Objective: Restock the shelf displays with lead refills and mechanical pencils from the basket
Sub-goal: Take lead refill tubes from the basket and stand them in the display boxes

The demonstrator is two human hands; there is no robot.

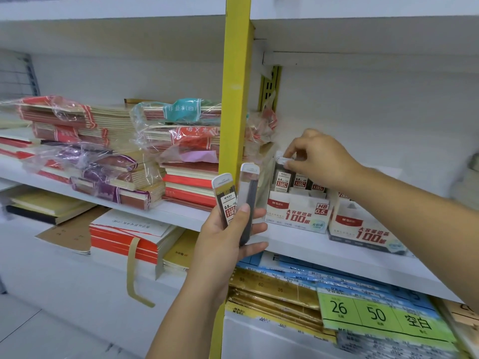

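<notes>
- The left hand point(220, 237) grips two lead refill cases point(226, 195), with the thumb across the front and the fingers curled behind.
- Both cases stand up tall, side by side. They are thin and see-through with white caps. One shows a white and red label with "0.5". The other shows its dark side.
- The right hand point(321, 156) pinches the white cap of another refill case point(281, 177) with its fingertips.
- That case stands at the left end of a white display box point(293, 211), with more cases in a row beside it.
- The box says "100" in red and "HB 0.5". It sits on the white shelf point(298, 244).
- A second display box point(360, 226) of the same kind sits just beside it on the right.
- A yellow post point(234, 99) stands left of the boxes, and wrapped notebooks point(85, 141) are stacked past it.
</notes>
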